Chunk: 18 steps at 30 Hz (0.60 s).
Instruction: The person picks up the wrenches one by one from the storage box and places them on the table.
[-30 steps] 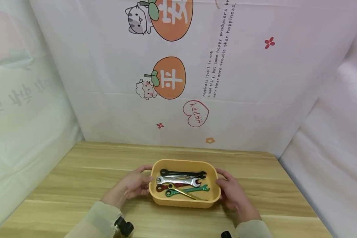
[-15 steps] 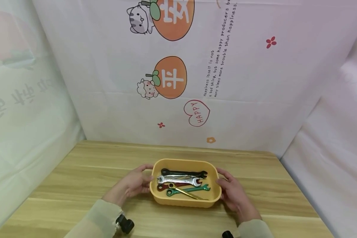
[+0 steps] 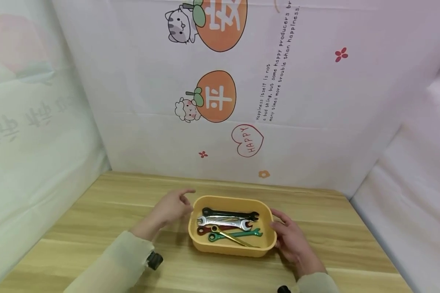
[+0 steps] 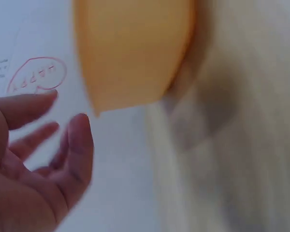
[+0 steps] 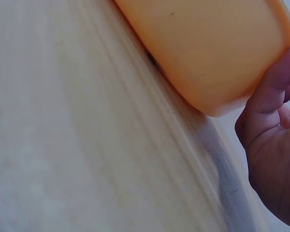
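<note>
A yellow plastic bin (image 3: 234, 249) rests on the wooden table, holding several wrenches. Across its far side lies a black wrench (image 3: 229, 214), with a silver open-end wrench (image 3: 223, 222) in front. Nearer are a partly covered red wrench (image 3: 203, 230), a green wrench (image 3: 242, 234) and a gold wrench (image 3: 235, 239) slanting over the green one. At the bin's left end my left hand (image 3: 170, 209) is off the wall, fingers loosely bent and holding nothing. My right hand (image 3: 292, 240) grips the right end, its thumb (image 5: 270, 92) at the rim.
The wooden table (image 3: 95, 228) extends on both sides of the bin. White printed cloth (image 3: 300, 154) hangs along its back edge, with more cloth at the left and right. Black wrist cameras (image 3: 155, 260) sit at both sleeves.
My left hand has let go of the bin's left end and moved slightly up and away, its index finger stretched out. My right hand keeps its hold; the bin and wrenches stay put.
</note>
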Each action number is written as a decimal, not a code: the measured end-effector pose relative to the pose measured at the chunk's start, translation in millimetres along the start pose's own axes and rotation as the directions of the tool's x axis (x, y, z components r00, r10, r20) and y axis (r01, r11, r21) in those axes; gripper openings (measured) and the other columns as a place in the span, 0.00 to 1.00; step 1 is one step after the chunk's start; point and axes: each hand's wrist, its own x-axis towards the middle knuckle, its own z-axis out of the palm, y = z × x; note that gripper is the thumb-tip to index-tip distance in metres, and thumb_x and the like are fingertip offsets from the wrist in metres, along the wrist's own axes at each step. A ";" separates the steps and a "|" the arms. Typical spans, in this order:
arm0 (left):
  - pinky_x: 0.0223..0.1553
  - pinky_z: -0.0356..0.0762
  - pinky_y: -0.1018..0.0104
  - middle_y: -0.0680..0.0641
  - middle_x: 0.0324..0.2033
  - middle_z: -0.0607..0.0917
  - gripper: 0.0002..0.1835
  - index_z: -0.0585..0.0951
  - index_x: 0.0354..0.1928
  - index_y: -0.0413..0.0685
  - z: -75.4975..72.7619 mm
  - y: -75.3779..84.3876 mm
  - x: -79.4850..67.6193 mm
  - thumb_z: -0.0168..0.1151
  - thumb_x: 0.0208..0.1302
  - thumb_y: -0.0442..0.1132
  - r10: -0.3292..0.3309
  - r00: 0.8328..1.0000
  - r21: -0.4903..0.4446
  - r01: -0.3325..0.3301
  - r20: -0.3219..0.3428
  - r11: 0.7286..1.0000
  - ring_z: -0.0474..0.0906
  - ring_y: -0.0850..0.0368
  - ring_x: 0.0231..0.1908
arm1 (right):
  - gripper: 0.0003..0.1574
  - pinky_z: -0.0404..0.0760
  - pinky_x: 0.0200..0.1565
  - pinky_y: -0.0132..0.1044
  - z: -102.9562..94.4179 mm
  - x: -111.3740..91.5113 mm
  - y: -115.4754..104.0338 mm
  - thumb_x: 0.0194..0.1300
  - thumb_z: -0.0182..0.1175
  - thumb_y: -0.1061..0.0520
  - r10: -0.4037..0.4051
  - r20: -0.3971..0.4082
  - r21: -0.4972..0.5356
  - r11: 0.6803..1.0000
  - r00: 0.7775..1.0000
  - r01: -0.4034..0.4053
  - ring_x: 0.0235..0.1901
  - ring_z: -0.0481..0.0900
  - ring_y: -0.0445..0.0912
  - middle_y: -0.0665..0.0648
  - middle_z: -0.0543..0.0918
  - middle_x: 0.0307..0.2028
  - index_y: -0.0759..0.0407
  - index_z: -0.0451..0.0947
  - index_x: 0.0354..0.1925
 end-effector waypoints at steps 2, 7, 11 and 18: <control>0.35 0.83 0.55 0.44 0.43 0.80 0.35 0.71 0.71 0.56 -7.8 7.2 4.4 0.68 0.62 0.32 0.082 0.994 -0.010 -0.081 0.075 0.997 0.82 0.47 0.36 | 0.36 0.73 0.17 0.29 -1.1 -0.1 -1.0 0.71 0.53 0.66 -0.004 0.002 0.003 1.000 1.000 0.004 0.18 0.75 0.42 0.65 0.80 0.40 0.58 0.58 0.74; 0.42 0.84 0.56 0.43 0.62 0.74 0.41 0.63 0.75 0.66 -20.5 18.0 13.8 0.67 0.65 0.33 0.241 0.913 -0.096 -0.221 0.329 0.971 0.82 0.50 0.48 | 0.36 0.72 0.17 0.29 -1.8 0.7 -1.6 0.71 0.54 0.66 -0.009 0.006 0.012 1.000 1.000 0.009 0.17 0.74 0.42 0.66 0.80 0.40 0.59 0.59 0.74; 0.47 0.81 0.59 0.52 0.65 0.74 0.42 0.63 0.74 0.73 -21.5 22.4 21.4 0.68 0.64 0.33 0.269 0.867 -0.110 -0.246 0.419 0.963 0.80 0.50 0.52 | 0.36 0.73 0.17 0.29 -2.2 0.9 -1.5 0.71 0.54 0.66 -0.008 0.012 0.015 1.000 1.000 0.008 0.18 0.76 0.42 0.66 0.80 0.41 0.59 0.58 0.74; 0.51 0.79 0.59 0.54 0.66 0.73 0.42 0.64 0.73 0.75 -6.8 31.0 32.4 0.69 0.64 0.33 0.300 0.812 -0.149 -0.260 0.501 0.954 0.79 0.45 0.54 | 0.37 0.74 0.17 0.29 -2.6 -0.2 -0.4 0.71 0.55 0.65 -0.001 0.018 0.004 1.000 1.000 0.001 0.18 0.76 0.42 0.66 0.80 0.40 0.59 0.58 0.74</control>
